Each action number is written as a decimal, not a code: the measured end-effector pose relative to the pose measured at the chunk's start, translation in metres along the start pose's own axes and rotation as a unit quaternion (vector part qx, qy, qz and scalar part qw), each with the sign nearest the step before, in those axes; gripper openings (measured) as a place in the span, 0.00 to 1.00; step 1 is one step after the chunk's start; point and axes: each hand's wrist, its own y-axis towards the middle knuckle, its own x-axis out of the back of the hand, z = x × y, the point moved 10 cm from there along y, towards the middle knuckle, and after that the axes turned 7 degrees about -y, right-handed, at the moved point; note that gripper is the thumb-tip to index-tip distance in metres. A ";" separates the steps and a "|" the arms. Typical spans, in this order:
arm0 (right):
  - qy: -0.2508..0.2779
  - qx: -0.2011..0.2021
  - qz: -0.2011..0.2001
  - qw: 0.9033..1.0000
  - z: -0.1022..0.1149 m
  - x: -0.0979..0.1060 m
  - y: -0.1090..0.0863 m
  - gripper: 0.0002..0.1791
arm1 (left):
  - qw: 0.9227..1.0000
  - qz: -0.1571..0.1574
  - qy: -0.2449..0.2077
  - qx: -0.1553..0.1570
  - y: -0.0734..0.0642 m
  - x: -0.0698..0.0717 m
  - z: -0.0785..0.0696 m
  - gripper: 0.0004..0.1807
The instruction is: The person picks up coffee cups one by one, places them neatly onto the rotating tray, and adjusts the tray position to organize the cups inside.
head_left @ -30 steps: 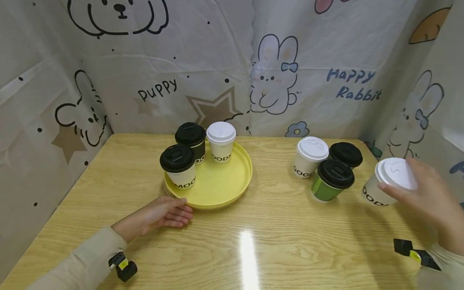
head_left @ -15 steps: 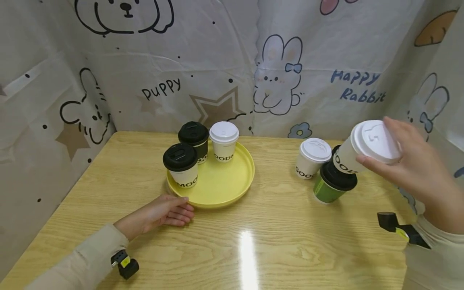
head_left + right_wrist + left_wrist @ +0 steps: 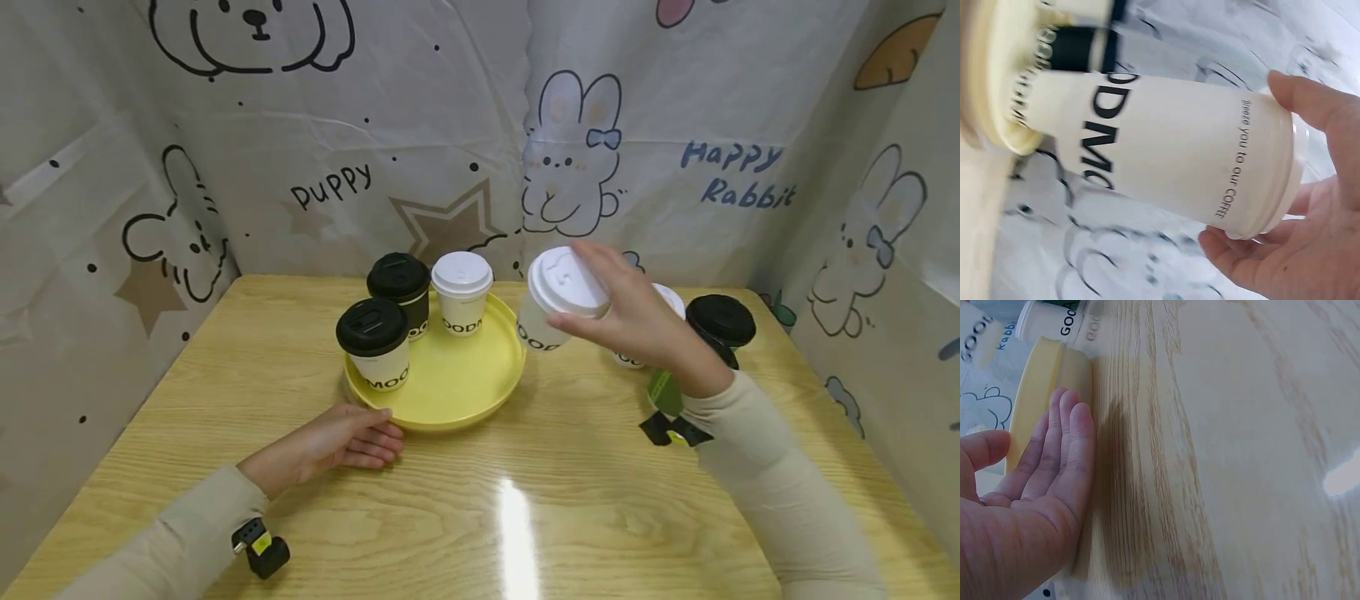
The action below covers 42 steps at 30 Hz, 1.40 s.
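Observation:
My right hand (image 3: 637, 310) holds a white paper coffee cup (image 3: 542, 321) by its white lid, tilted and lifted just off the tray's right edge. In the right wrist view, thumb and fingers grip the lid end of this cup (image 3: 1166, 144). My left hand (image 3: 341, 442) holds the near-left rim of a round yellow tray (image 3: 457, 392), thumb at the rim and fingers along the outside; the left wrist view shows this tray edge (image 3: 1038, 394) between them. On the tray stand a black-lidded white cup (image 3: 378, 367), a black cup (image 3: 401, 279) and a white-lidded cup (image 3: 461, 292).
Behind my right forearm, partly hidden, stand a white-lidded cup (image 3: 670, 298), a green cup (image 3: 663, 392) and another black-lidded cup (image 3: 720, 319). A printed cloth (image 3: 442, 125) walls the back and sides of the wooden table (image 3: 420, 533).
My right hand has lifted the white cup from the table's right side and carried it left, over the other cups, to the tray's edge. The left hand stays at the tray rim.

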 end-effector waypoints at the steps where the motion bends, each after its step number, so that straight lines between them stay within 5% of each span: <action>1: -0.001 0.006 0.007 1.000 0.003 -0.010 0.005 0.51 | 1.000 0.000 0.000 0.000 0.000 0.000 0.000 0.28; 7: -0.003 0.006 0.016 1.000 0.012 -0.054 0.028 0.53 | 1.000 -0.005 -0.002 0.004 0.000 0.002 0.003 0.28; 21: -0.002 0.036 0.013 0.999 0.038 -0.105 0.062 0.51 | 1.000 -0.005 -0.005 0.001 0.002 0.005 0.004 0.27; 42: -0.068 0.048 0.012 0.996 0.056 -0.141 0.076 0.50 | 1.000 0.000 -0.002 -0.001 0.001 0.004 0.004 0.28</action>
